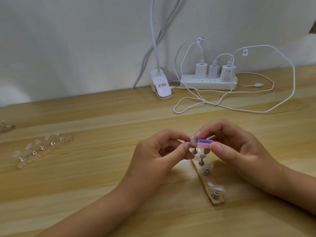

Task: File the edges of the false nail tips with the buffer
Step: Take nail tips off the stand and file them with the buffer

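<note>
Your L hand (159, 151) pinches one false nail tip (192, 140) between thumb + forefinger. Your R hand (236, 151) grips the buffer (203, 143), whose end touches that tip's edge. Both are held above the near holder strip (207, 178), which carries three more tips on metal stands (the far one partly hidden by your fingers). A second strip (46, 152) w/ five tips lies well apart at left, w/ table (102, 177) wood showing between. The cables (196, 103) + power strip (208, 82) sit by the wall at the far edge.
</note>
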The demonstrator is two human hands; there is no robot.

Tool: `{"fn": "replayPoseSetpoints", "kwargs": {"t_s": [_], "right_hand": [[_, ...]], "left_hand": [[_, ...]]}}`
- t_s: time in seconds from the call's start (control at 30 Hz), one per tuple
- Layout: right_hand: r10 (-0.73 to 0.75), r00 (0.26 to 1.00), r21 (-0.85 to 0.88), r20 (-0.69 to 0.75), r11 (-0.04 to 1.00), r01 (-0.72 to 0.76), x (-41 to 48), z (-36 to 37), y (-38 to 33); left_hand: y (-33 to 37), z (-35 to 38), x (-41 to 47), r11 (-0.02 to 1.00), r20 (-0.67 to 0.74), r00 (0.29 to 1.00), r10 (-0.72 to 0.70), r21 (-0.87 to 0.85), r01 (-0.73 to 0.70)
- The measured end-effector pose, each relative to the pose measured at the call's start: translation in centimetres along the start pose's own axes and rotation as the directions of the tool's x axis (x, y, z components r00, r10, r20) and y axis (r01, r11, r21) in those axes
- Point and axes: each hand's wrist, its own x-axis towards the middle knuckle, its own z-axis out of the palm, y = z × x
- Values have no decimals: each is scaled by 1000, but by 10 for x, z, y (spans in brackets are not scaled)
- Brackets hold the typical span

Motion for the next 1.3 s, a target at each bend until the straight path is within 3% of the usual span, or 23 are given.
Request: {"fn": "replayPoseSetpoints", "kwargs": {"t_s": [0.17,0.27,0.43,0.63,1.07,1.23,1.3], "right_hand": [[-75,994,40,-75,996,79,-1,-1,0],[-119,988,-21,-94,993,117,2,-1,1],[-97,993,-111,-66,990,90,2,-1,2],[19,999,-88,-50,996,-23,3,0,-1],[-37,999,13,-40,999,38,2,-1,3],[-132,990,-88,-49,988,127,1,-2,2],[-106,994,-97,-37,990,102,1,-2,1]], "left_hand": [[0,0,1,999,-7,1000,-1,-54,1],[0,1,1,999,14,1000,10,-48,-9],[0,2,1,999,16,999,37,-27,-36],[2,3,-1,998,8,998,65,18,-65],[5,6,-3,979,1,988,151,135,-150],[4,7,-2,981,-6,989,146,130,-144],[4,7,-2,982,-6,991,134,135,-132]]}}
